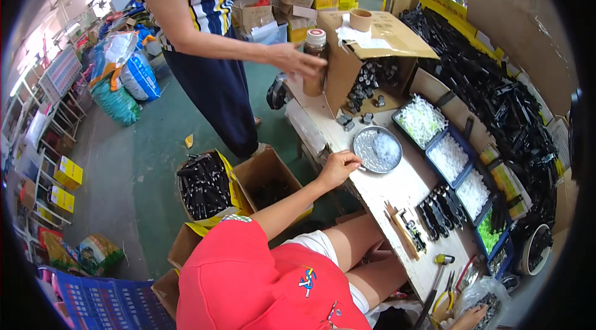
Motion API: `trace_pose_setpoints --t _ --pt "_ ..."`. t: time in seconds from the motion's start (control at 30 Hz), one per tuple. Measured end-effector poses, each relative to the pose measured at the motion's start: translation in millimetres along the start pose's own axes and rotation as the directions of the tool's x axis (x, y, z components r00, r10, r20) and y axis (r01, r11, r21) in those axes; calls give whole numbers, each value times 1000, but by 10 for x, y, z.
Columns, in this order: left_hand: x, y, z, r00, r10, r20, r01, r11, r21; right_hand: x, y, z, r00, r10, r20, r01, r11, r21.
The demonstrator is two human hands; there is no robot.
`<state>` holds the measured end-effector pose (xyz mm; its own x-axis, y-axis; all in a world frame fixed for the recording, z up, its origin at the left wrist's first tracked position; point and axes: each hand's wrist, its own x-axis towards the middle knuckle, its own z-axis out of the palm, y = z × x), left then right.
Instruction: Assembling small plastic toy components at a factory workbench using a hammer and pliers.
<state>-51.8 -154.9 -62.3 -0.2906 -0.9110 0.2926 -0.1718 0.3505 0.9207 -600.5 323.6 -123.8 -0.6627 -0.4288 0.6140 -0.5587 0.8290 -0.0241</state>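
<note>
My left hand (340, 168) rests at the near left rim of a round metal dish (365, 167). Its fingers are closed together, and what they hold, if anything, is too small to make out. Small shiny bits and a whitish heap lie in the dish. At the lower right, my right hand (470, 317) is at a clear plastic bag (501, 296) of small dark metal parts; its fingertips are hard to see. Between the hands lie a wooden strip (403, 235) with small metal mechanisms along it and a row of black parts (441, 212).
Blue bins (448, 157) hold white and green pieces, with black parts (484, 81) heaped behind. A cardboard box (344, 69) of dark pieces stands beside a bottle (315, 47). Yellow-handled pliers (444, 299) lie by the bag. Another person's hand (298, 60) reaches toward the bottle.
</note>
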Motion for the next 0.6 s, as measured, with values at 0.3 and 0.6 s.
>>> trace_pose_setpoints --t 0.3,0.6 --pt "224 186 -44 961 -270 64 276 952 -134 -131 -563 -662 999 -49 7 48 990 135" --pt "723 -171 -31 998 -58 -24 58 998 1 -155 -853 -1073 999 -22 46 22 1000 -10"
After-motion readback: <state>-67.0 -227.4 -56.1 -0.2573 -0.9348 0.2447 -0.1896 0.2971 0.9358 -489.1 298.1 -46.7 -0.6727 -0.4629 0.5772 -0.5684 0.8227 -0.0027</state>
